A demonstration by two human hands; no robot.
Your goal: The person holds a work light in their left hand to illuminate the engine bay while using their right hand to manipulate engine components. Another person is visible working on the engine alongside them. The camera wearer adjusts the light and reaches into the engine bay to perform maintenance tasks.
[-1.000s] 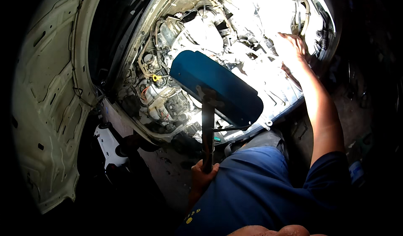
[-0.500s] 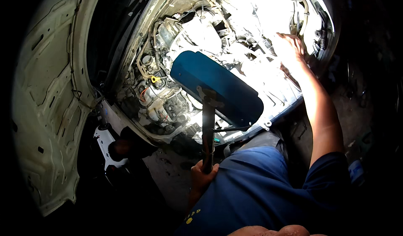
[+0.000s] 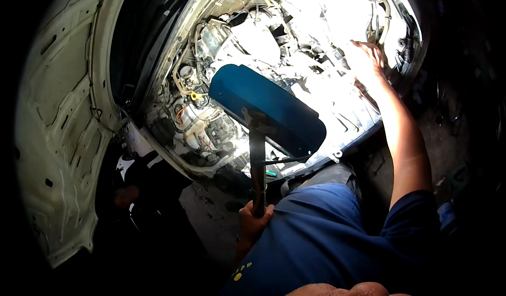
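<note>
My left hand (image 3: 254, 221) is wrapped round the dark handle (image 3: 258, 175) of a work lamp. The lamp's long blue housing (image 3: 269, 109) is tilted over a car's engine bay (image 3: 211, 132) and throws hard white light away from me. My right arm reaches across to the right side of the bay. There my right hand (image 3: 369, 59) rests among brightly lit parts near a hose (image 3: 386, 25). Glare washes out its fingers, which look partly bent, and what they touch cannot be made out. A yellow ring-shaped handle (image 3: 196, 96) shows left of the lamp.
The raised hood (image 3: 58, 117) stands along the left. In the shadow at lower left is part of another person (image 3: 126, 196) in dark clothing, beside something white. The car's front edge (image 3: 348, 147) runs close to my body. A dim bottle-like object (image 3: 447, 216) lies at the right.
The lamp has shifted slightly to the left. My right hand has barely moved. The shadowed person at lower left has moved left and lower.
</note>
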